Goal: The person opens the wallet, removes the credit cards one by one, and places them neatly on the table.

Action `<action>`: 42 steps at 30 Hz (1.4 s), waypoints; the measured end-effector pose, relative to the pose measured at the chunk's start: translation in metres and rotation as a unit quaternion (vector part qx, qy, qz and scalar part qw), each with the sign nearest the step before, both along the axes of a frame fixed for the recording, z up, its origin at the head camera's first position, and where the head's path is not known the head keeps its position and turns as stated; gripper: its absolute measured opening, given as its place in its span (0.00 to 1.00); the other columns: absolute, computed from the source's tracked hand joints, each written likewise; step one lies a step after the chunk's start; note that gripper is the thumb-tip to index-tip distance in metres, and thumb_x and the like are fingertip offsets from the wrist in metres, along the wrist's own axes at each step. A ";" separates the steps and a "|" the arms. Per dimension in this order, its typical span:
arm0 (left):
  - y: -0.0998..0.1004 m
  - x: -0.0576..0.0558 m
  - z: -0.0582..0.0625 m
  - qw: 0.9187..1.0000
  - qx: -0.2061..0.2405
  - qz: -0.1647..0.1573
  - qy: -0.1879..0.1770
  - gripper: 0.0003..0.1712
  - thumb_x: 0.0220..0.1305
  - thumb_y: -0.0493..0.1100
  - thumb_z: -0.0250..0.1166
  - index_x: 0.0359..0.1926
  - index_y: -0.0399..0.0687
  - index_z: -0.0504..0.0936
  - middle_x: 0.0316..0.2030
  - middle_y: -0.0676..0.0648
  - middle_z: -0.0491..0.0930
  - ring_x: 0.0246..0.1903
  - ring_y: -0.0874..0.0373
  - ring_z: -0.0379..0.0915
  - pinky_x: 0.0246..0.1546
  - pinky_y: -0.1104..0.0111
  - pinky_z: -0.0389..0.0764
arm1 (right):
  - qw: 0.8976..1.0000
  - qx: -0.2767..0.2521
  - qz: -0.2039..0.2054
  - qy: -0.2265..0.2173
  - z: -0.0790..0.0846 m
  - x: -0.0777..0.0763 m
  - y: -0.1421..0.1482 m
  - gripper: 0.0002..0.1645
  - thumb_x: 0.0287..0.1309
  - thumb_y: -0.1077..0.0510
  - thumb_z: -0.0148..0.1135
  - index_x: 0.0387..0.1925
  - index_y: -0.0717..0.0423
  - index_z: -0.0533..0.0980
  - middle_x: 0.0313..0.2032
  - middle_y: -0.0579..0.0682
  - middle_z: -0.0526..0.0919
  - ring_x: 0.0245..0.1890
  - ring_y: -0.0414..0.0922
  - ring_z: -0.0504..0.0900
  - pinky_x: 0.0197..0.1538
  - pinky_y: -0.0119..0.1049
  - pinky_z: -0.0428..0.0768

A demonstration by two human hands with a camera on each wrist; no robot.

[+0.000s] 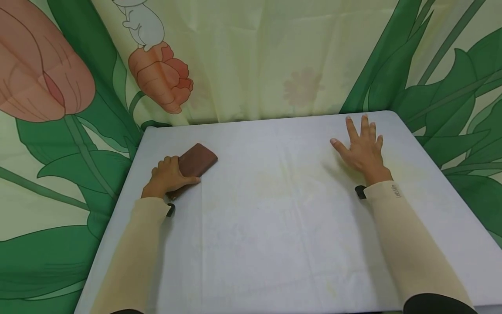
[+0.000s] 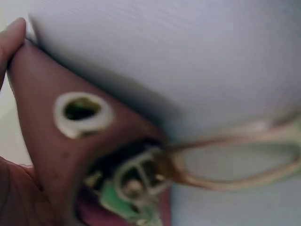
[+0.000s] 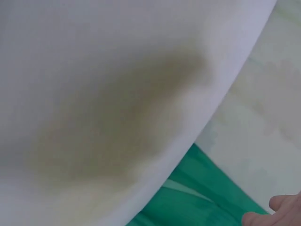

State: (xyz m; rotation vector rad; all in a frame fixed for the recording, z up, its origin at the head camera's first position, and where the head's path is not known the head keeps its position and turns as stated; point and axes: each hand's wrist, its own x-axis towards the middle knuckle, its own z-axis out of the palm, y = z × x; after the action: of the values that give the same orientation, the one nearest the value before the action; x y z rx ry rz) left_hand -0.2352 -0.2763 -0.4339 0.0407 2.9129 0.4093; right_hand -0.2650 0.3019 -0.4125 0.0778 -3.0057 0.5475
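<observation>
A brown leather key case (image 1: 198, 159) is at the left of the white table. My left hand (image 1: 168, 176) grips it, thumb along the near edge and fingers at the far side. Up close in the left wrist view, the case has a metal eyelet (image 2: 83, 114) in its side. Metal pieces and something green (image 2: 117, 200) show inside its open end, and a gold-coloured ring (image 2: 225, 183) sticks out from there. Over the table's far right part, my right hand (image 1: 362, 150) is spread with straight fingers and holds nothing; its shadow falls on the cloth below.
A white cloth covers the table (image 1: 251, 244), with faint creases and yellowish patches. Behind and beside it hangs a curtain (image 1: 243, 61) printed with tulips, green leaves and a small white animal. The table's far edge runs just beyond the right hand.
</observation>
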 end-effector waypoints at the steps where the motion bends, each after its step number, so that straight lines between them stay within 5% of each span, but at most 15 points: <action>1: 0.001 -0.001 0.000 1.000 -0.001 0.000 0.001 0.68 0.52 0.77 0.71 0.72 0.25 0.60 0.58 0.28 0.69 0.57 0.32 0.66 0.56 0.36 0.69 | 1.000 -0.002 0.004 0.000 0.000 0.001 -0.004 0.57 0.69 0.19 0.36 0.84 0.41 0.33 0.81 0.59 0.19 0.79 0.70 0.25 0.71 0.78 0.30; 7: 0.013 -0.004 0.002 1.000 0.005 -0.012 0.016 0.62 0.53 0.69 0.75 0.69 0.25 0.61 0.55 0.29 0.69 0.53 0.34 0.68 0.55 0.38 0.73 | 1.000 -0.016 0.025 -0.001 0.000 0.003 -0.026 0.57 0.69 0.19 0.37 0.85 0.41 0.34 0.82 0.59 0.20 0.80 0.69 0.26 0.72 0.78 0.32; 21: 0.066 -0.012 0.008 0.987 -0.008 -0.104 0.125 0.60 0.46 0.65 0.80 0.68 0.32 0.66 0.56 0.34 0.72 0.53 0.38 0.71 0.53 0.41 0.75 | 0.998 -0.020 0.057 -0.008 -0.007 0.001 -0.070 0.57 0.69 0.20 0.41 0.85 0.38 0.34 0.82 0.56 0.22 0.81 0.67 0.28 0.75 0.74 0.36; 35: 0.130 -0.006 0.014 0.954 -0.025 -0.218 0.204 0.56 0.45 0.67 0.78 0.67 0.41 0.67 0.60 0.40 0.73 0.58 0.41 0.72 0.56 0.45 0.75 | 0.992 -0.046 0.118 0.003 -0.015 0.001 -0.120 0.54 0.71 0.25 0.48 0.85 0.38 0.39 0.83 0.57 0.30 0.82 0.66 0.36 0.76 0.70 0.43; 42: 0.156 -0.001 0.015 0.941 -0.051 -0.260 0.209 0.58 0.46 0.67 0.79 0.69 0.41 0.66 0.60 0.41 0.72 0.59 0.42 0.71 0.56 0.46 0.75 | 0.986 -0.073 0.147 0.001 -0.015 0.008 -0.138 0.54 0.69 0.25 0.50 0.85 0.36 0.42 0.84 0.55 0.33 0.82 0.65 0.40 0.77 0.69 0.46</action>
State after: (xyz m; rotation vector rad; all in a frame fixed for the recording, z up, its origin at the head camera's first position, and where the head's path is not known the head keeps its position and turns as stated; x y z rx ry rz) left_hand -0.2362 -0.1205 -0.4187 0.9658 3.1427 0.1694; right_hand -0.2574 0.1639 -0.4278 0.5182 -2.9565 0.7905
